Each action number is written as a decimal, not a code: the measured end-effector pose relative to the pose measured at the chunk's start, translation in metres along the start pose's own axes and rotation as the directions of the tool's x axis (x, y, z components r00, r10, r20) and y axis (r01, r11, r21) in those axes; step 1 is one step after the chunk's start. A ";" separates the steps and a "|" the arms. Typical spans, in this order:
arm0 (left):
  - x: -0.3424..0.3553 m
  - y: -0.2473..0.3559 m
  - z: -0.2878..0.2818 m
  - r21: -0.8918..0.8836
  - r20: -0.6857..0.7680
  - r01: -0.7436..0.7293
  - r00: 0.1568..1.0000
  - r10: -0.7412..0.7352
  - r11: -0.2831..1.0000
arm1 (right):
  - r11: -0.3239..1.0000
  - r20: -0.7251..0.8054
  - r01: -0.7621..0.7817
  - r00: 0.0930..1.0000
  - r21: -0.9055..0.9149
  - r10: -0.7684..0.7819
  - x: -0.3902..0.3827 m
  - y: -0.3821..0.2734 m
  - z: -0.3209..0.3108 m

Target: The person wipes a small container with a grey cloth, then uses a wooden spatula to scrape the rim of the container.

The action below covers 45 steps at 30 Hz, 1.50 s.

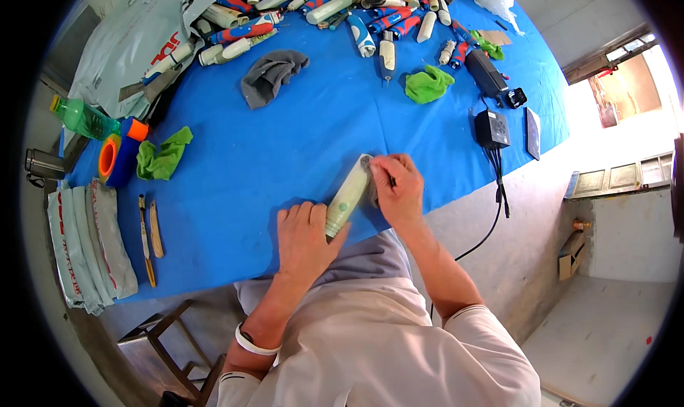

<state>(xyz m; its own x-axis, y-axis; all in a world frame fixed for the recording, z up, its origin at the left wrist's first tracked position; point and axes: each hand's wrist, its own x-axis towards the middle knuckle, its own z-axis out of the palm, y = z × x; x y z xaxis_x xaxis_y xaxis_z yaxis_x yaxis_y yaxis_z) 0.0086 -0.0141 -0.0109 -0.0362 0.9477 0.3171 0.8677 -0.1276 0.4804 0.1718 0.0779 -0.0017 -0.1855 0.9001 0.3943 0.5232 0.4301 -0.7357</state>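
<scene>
Near the front edge of the table, a pale greenish-white tube-shaped device body (pixel 349 193) with a round green button is tilted, its far end leaning right. My left hand (pixel 305 237) is closed around its near end, thumb along the side. At the far end, my right hand (pixel 400 191) has its fingers pinched together. Something small and dark shows by those fingertips, too small to name. A patch of greyish material shows under the right hand, mostly hidden.
Many similar tube-shaped bodies (pixel 331 8), some red and blue, are heaped at the back. Grey cloth (pixel 274 75) and green cloth (pixel 429 85) lie ahead. On the left are a toothbrush (pixel 144 239), plastic packets (pixel 92 243) and a green bottle (pixel 84 118); a black box with cables (pixel 491 129) sits right.
</scene>
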 end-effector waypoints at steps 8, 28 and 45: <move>-0.002 -0.002 -0.001 0.015 0.032 -0.006 0.999 0.006 1.000 | 0.992 0.082 0.112 0.990 0.057 -0.116 -0.016 -0.012 0.001; -0.004 -0.004 -0.002 0.008 0.079 -0.008 0.997 0.007 1.000 | 0.976 0.231 0.135 0.958 0.170 -0.172 -0.042 -0.033 0.003; -0.005 -0.001 0.002 -0.003 -0.010 -0.002 1.000 0.002 1.000 | 0.999 0.125 -0.008 0.992 0.052 0.001 -0.011 -0.008 -0.006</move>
<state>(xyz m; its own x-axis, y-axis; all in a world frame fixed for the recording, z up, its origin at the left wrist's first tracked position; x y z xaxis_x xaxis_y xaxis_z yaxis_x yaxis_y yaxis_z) 0.0086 -0.0183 -0.0146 -0.0396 0.9446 0.3259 0.8664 -0.1300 0.4822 0.1746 0.0643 0.0030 -0.2877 0.9023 0.3210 0.4803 0.4259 -0.7668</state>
